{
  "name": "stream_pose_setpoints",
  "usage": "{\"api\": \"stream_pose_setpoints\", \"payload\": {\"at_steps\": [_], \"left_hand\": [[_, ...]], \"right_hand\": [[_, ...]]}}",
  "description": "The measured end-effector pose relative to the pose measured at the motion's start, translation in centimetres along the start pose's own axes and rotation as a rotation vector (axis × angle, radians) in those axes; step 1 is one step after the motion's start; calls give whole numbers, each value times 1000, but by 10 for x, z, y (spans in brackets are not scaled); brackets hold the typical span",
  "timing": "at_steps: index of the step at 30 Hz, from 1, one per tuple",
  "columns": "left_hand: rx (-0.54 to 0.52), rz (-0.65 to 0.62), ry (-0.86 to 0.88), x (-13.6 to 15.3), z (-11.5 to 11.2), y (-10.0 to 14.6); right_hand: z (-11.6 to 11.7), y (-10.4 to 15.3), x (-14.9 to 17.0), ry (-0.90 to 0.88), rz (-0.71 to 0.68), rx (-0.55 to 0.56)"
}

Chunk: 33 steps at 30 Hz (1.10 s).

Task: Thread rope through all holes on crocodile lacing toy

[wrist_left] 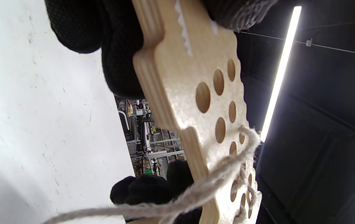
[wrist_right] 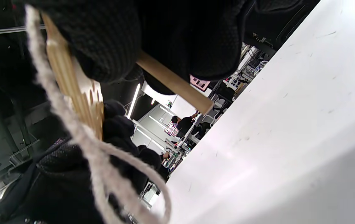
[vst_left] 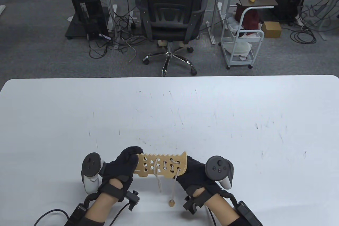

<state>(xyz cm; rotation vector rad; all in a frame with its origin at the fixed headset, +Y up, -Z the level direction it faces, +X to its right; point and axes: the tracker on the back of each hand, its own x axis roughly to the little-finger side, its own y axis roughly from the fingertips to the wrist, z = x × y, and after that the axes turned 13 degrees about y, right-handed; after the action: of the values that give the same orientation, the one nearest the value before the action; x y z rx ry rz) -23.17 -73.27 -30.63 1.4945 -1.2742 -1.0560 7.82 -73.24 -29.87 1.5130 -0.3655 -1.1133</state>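
A flat wooden crocodile lacing board [vst_left: 161, 164] with a toothed far edge is held above the table between both hands. My left hand [vst_left: 124, 163] grips its left end, fingers curled over the top edge. My right hand [vst_left: 194, 174] grips its right end. A pale rope [vst_left: 159, 181] is laced through several holes in the right half; two strands hang below the board, one ending in a small wooden bead [vst_left: 172, 203] near the table. In the left wrist view the board [wrist_left: 196, 102] shows empty holes near my fingers [wrist_left: 115, 46] and rope [wrist_left: 214, 180] further along. The right wrist view shows rope [wrist_right: 81, 133] beside the board's edge [wrist_right: 71, 90].
The white table [vst_left: 238, 120] stretches wide beyond the hands. Past its far edge stand a black office chair [vst_left: 169, 16], a white wheeled cart [vst_left: 242, 43] and a black cabinet on the carpet.
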Motion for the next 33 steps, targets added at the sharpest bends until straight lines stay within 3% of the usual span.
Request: {"api": "stream_pose_setpoints", "payload": {"at_steps": [33], "left_hand": [[-201, 42, 16, 6, 39, -2]], "right_hand": [[-37, 3, 14, -53, 88, 183]]}}
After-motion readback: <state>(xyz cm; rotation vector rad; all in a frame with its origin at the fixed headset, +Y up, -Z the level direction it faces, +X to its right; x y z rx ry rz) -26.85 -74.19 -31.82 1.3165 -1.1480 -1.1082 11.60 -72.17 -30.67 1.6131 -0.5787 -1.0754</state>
